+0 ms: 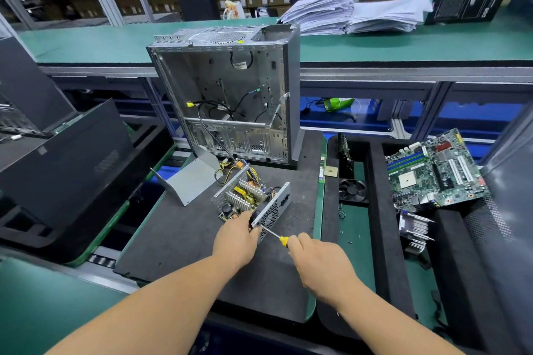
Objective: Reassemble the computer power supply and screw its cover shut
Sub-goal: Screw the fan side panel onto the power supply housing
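Observation:
The open power supply (pixel 245 196) lies on the dark foam mat (pixel 184 236), its circuit board, heatsinks and coils exposed. Its perforated fan-side panel (pixel 274 210) stands upright at the near right. My left hand (pixel 236 239) grips the near corner of that panel and the black fan behind it. My right hand (pixel 320 262) holds a yellow-handled screwdriver (pixel 274 235), its tip against the panel's lower corner. The bent grey metal cover (pixel 191 180) lies apart to the left of the supply. Yellow and black wires (pixel 230 167) trail from the supply toward the case.
An empty silver computer case (pixel 230 95) stands upright behind the supply. A motherboard (pixel 432 170), a fan (pixel 353 190), a heatsink (pixel 415 230) and a small chip (pixel 330 171) lie in the tray at right. Dark case panels (pixel 66 158) lean at left. Paper stacks (pixel 346 13) sit on the far bench.

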